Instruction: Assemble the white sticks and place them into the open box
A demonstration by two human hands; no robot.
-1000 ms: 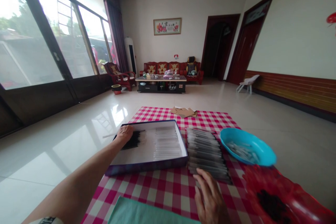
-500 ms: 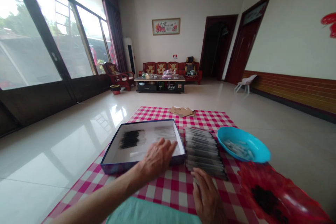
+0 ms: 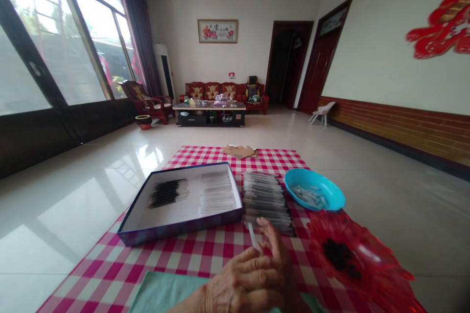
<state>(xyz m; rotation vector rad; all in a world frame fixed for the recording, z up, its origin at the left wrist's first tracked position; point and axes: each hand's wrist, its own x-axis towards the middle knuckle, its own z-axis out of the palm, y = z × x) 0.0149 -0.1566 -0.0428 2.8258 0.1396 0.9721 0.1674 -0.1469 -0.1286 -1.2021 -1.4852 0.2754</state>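
Glossy pale floor tiles (image 3: 73,234) run back to a red wooden sofa (image 3: 211,90) and a low coffee table (image 3: 209,117) by the far wall, with tall windows along the left side. On the floor lies a red-and-white checked cloth (image 3: 198,259). Toward its left stands a shallow box (image 3: 176,234) with a dark blue rim, holding a block of black-tipped sticks (image 3: 167,193) and, just beside them, a block of thin white sticks (image 3: 216,193). Right of the box, close against it, lie rows of flat packets (image 3: 264,200), whose contents are too small to make out. Beyond them a blue bowl (image 3: 332,195) holds loose white pieces (image 3: 310,196). A red translucent dish (image 3: 367,264) with a dark heap (image 3: 338,257) in it sits at the right edge of the cloth, and a teal cloth (image 3: 165,293) is cut off at the bottom of the view.

The two hands are close together above the near edge of the packets, touching neither the box nor the bowl. The left hand (image 3: 242,279) lies across the right hand (image 3: 275,249), fingers curled and narrowly closed. A small white stick (image 3: 252,235) stands up between them; its lower end is hidden, so which hand grips it cannot be told.
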